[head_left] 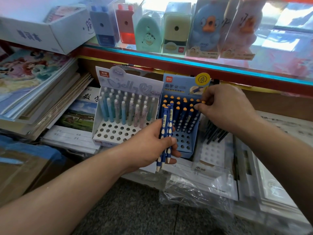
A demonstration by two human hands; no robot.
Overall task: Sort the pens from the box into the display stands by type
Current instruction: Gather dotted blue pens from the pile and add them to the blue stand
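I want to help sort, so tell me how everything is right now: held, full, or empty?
Left hand, gripping a bunch of blue pens.
Right hand, pinching the orange top of one pen at the blue stand.
Blue stand, back rows filled, front holes empty.
White stand, back rows filled, front holes empty.
Black pens, lying slanted beside the blue stand.

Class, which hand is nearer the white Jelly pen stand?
Left. The left hand, gripping blue pens, sits by the Jelly stand's front right corner; the right hand pinches a pen in the blue stand.
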